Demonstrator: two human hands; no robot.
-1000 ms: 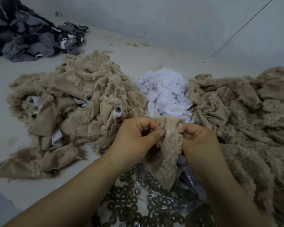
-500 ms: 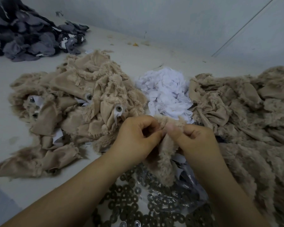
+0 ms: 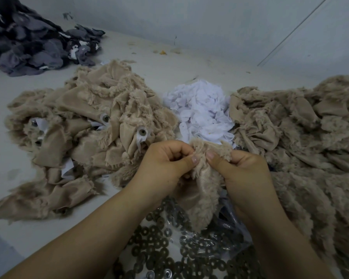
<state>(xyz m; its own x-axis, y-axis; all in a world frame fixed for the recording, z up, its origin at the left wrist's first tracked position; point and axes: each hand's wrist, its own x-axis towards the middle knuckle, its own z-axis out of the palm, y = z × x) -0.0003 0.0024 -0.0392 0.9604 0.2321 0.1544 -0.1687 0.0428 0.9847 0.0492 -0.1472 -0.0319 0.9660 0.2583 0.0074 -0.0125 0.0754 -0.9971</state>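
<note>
Fingers [image 3: 193,158] of the left hand [image 3: 165,164] and right hand [image 3: 242,170] pinch the top edge of a tan fur piece [image 3: 205,188], thumbs nearly touching. It hangs between 2 fur piles [image 3: 85,133], above a bag of washers [image 3: 169,250] on the tabletop [image 3: 169,67], with white scraps [image 3: 201,111] just behind.

The left forearm [image 3: 93,238] and right forearm [image 3: 280,244] are bare, uncovered from the wrists back as far as the view reaches. They end in the left grip [image 3: 165,164] and right grip [image 3: 244,170], both bare hands with short, full fingers and rounded knuckles. The left thumbnail [image 3: 195,158] and right thumbnail [image 3: 210,156] are trimmed short, rounded and faintly glossy.
</note>
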